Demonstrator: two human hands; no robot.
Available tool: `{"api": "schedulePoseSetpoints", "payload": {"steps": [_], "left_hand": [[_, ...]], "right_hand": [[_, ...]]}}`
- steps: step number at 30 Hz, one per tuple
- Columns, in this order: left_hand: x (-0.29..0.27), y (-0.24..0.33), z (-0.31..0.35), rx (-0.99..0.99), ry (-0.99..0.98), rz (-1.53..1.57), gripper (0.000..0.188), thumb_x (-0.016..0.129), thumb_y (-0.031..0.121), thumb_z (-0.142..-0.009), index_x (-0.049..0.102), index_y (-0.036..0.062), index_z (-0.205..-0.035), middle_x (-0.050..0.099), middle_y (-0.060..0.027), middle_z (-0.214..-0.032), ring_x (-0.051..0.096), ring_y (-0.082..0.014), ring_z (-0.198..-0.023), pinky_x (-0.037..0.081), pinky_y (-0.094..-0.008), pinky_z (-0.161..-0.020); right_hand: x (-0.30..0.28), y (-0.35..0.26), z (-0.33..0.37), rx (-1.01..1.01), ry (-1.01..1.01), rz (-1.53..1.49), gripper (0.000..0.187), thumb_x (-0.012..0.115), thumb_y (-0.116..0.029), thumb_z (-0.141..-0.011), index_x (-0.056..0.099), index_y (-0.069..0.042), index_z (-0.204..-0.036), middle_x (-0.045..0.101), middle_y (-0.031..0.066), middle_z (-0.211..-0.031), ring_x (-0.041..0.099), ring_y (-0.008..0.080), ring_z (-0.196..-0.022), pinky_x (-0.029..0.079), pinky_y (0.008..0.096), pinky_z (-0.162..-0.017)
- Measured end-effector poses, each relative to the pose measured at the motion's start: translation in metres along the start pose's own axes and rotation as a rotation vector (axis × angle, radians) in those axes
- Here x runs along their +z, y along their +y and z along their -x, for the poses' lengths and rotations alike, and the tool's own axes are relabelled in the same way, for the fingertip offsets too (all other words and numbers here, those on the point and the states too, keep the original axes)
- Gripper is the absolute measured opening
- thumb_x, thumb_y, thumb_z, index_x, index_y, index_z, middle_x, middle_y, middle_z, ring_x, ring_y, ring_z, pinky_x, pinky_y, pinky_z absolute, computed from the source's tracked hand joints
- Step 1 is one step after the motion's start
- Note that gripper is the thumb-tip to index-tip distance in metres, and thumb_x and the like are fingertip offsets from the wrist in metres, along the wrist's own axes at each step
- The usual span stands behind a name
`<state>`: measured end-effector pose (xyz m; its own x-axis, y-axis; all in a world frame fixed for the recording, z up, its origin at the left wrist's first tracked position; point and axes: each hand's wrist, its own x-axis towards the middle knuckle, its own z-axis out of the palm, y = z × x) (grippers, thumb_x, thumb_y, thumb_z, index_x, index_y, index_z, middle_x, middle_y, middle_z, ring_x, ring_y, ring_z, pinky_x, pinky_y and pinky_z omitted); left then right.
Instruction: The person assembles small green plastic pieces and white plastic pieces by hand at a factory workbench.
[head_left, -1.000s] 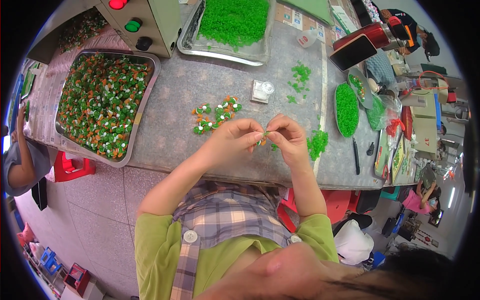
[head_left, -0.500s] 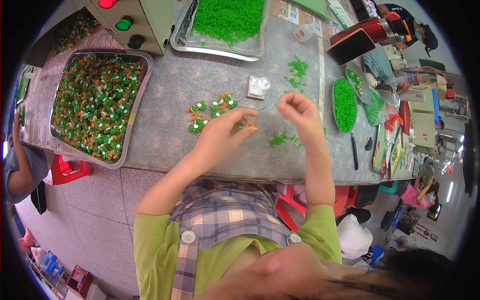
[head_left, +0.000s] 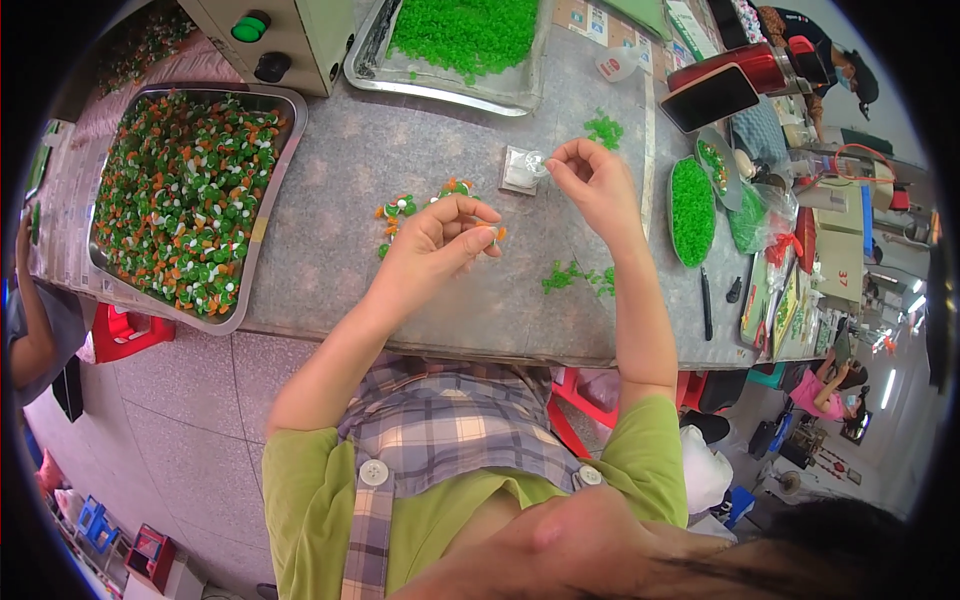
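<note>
My left hand [head_left: 440,245] is closed in a pinch on a small orange, white and green plastic piece [head_left: 498,233], mostly hidden by the fingers. Beyond that hand lie several similar multicoloured pieces [head_left: 400,206], partly covered by it. My right hand [head_left: 597,190] is pinched too, its fingertips at the edge of a small clear round dish [head_left: 534,163] by a whitish square block [head_left: 518,172]. Whether anything sits between those fingertips is too small to make out. Loose green bits lie in a near pile [head_left: 562,277] and a far pile [head_left: 604,130].
A metal tray [head_left: 277,165] of multicoloured pieces stands at left, and another tray [head_left: 480,102] of green bits at the back. An oval dish [head_left: 676,240] of green bits, a black pen-like tool [head_left: 706,305] and a phone [head_left: 710,98] are at right. A grey machine [head_left: 310,40] stands back left.
My right hand has moved away from me, up to the clear dish. My left hand has turned slightly and drawn its fingers in around the small piece. The view has shifted a little.
</note>
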<state>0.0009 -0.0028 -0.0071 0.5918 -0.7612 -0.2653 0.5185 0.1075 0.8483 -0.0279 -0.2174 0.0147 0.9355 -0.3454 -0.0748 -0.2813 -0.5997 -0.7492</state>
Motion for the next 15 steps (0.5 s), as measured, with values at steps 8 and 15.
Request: {"api": "schedulePoseSetpoints", "payload": {"steps": [8,15], "left_hand": [[0.000,0.000,0.001,0.077,0.014,-0.060,0.027,0.055,0.015,-0.083,0.053,0.0054,-0.109,0.058,0.0012,-0.085,0.048,-0.0038,-0.067,0.039,-0.0185,-0.060],[0.009,-0.001,0.000,0.085,0.006,0.054,0.042,0.056,0.007,-0.081,0.043,0.0048,-0.121,0.058,-0.0021,-0.090,0.050,-0.0049,-0.070,0.042,-0.0197,-0.064]], "right_hand": [[-0.008,-0.012,0.008,0.032,-0.050,-0.200,0.009,0.061,-0.011,-0.076,0.056,-0.003,-0.077,0.050,-0.0045,-0.064,0.043,0.0021,-0.058,0.034,0.0168,-0.053],[0.001,-0.027,0.037,-0.005,-0.138,-0.690,0.009,0.056,-0.010,-0.080,0.053,-0.001,-0.081,0.057,0.0060,-0.083,0.051,0.0070,-0.062,0.039,0.0183,-0.055]]}}
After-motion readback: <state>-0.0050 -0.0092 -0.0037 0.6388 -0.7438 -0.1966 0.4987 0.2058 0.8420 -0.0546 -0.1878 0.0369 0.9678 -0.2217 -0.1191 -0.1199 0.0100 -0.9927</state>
